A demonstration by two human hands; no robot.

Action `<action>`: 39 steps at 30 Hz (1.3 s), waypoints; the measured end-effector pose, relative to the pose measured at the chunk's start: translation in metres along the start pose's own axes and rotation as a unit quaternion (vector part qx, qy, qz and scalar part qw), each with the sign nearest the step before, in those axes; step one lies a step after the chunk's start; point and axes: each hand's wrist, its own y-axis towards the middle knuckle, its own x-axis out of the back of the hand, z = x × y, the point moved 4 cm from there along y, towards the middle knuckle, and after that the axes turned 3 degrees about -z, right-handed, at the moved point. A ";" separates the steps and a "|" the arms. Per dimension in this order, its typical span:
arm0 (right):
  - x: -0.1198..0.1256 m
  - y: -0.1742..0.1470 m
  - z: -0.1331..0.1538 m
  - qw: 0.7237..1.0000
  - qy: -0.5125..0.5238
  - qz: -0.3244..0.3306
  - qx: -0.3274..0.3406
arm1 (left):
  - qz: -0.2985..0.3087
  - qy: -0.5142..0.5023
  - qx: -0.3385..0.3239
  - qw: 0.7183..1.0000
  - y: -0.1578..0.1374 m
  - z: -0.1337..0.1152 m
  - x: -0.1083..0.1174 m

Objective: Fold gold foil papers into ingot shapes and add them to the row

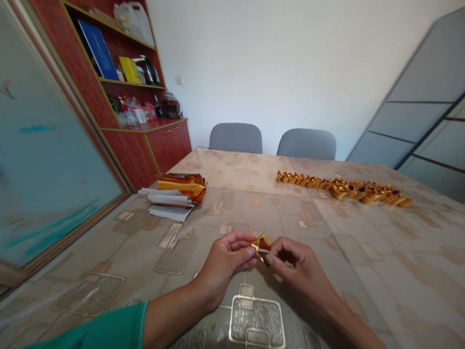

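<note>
Two hands (227, 257) (297, 258) pinch glossy, sharply creased gold paper (260, 242).

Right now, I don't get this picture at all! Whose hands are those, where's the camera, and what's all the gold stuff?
There's no machine doing the work here, just a person's two bare hands. The camera is worn on that person's head, looking forward and down, so you see roughly what they would see.

The left hand and the right hand pinch a small gold piece between them, above a table with a patterned cover. On the left lies a pile of gold sheets, with pale papers at its near side. On the right, many little folded gold shapes are set out close together. Two grey chairs stand on the far side.
</note>
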 end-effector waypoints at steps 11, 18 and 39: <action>-0.003 -0.002 0.000 0.997 -0.048 -0.058 0.012 | -0.016 0.048 -0.052 0.997 -0.006 -0.002 -0.004; -0.002 -0.003 0.004 0.997 -0.044 -0.044 0.037 | -0.008 0.057 -0.044 0.997 -0.005 0.000 -0.003; 0.004 -0.007 0.008 0.984 -0.065 -0.047 0.159 | -0.022 0.035 -0.068 0.997 0.000 -0.004 0.002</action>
